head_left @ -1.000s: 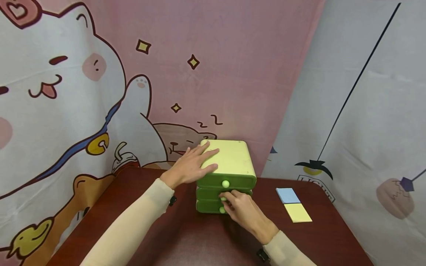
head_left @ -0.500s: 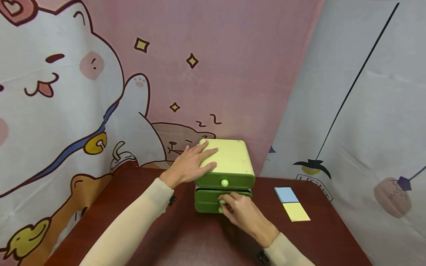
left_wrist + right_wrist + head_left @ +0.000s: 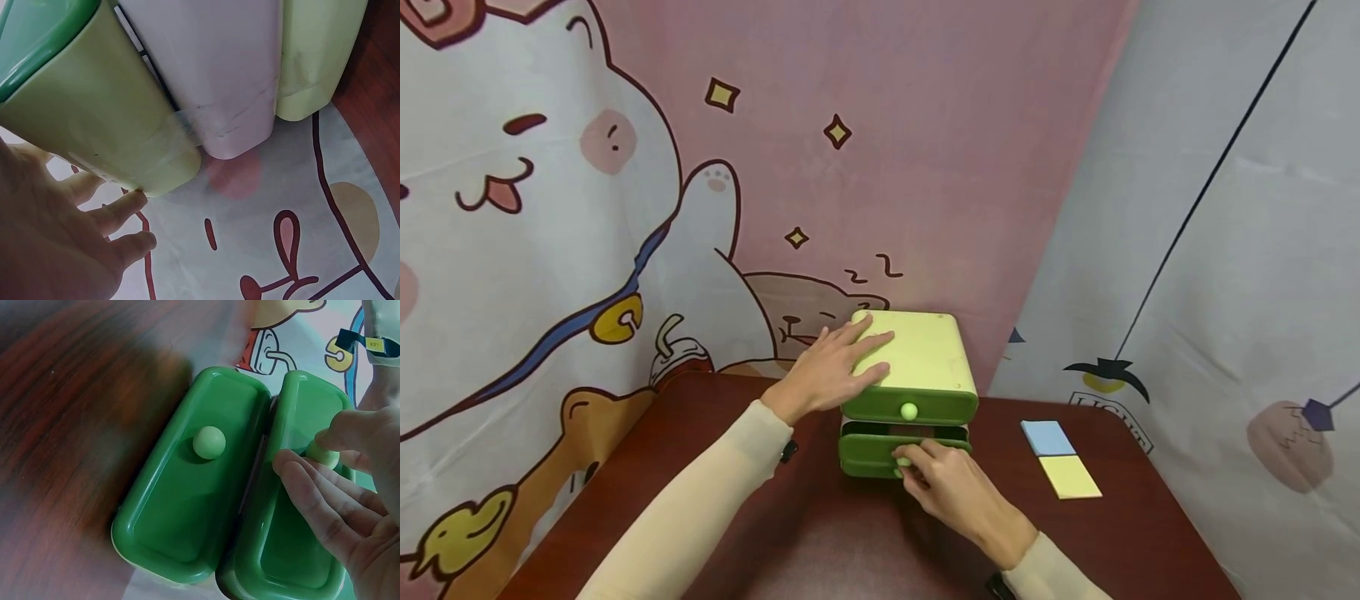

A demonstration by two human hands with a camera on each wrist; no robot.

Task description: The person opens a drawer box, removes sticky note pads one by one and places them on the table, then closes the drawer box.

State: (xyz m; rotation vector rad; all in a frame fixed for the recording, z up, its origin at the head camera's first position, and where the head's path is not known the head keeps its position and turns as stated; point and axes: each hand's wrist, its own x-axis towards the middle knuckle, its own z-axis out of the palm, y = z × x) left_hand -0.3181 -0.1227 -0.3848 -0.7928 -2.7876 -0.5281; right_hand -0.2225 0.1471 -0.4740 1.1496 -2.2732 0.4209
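Observation:
A small cabinet of stacked drawers (image 3: 917,346) has a pale yellow top and green fronts. My left hand (image 3: 825,371) lies on its top at the left edge, fingers spread and fairly straight. In the left wrist view that left hand (image 3: 69,231) is against the pale green top tier, beside a pink tier. The middle drawer (image 3: 865,450) stands partly out, showing a dark gap above its front. My right hand (image 3: 958,492) pinches its round light-green knob (image 3: 322,455) between thumb and fingers. The bottom drawer's knob (image 3: 209,442) is untouched, and the top drawer (image 3: 880,407) is closed.
A blue sticky-note pad (image 3: 1048,438) and a yellow one (image 3: 1071,477) lie to the right of the cabinet on the dark red-brown table (image 3: 820,550). Behind stands a cartoon-printed cloth backdrop (image 3: 955,167).
The middle drawer has come out toward me, opening a gap under the top drawer. My right hand moved slightly nearer with its knob; my left hand stayed on the cabinet top.

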